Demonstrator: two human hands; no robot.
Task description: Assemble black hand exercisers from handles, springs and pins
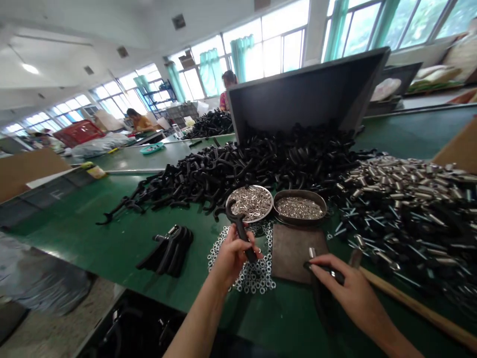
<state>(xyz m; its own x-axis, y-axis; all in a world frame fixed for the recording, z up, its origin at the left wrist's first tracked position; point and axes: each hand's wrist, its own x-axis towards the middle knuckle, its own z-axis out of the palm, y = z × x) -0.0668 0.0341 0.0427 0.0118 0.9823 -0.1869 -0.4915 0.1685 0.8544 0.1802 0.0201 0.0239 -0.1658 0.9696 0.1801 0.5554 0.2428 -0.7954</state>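
Presently, a black hooked part [240, 226] stands upright in the closed left hand [231, 256], above loose washers [257, 281] on the counter [112, 243]. Right hand [352, 291] pinches a small pinned piece [327, 269] over a dark mat [288, 246]. Two dishes [300, 193] of fasteners sit just beyond. Advised: hold both parts firmly and square, keeping the work over the mat.

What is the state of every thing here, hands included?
left hand, closed around a black handle, upright
right hand, holding a black part on the brown pad
left dish, full of silver pieces
right dish, full
grey bin, tipped, black pile spilling out
washers, spread flat
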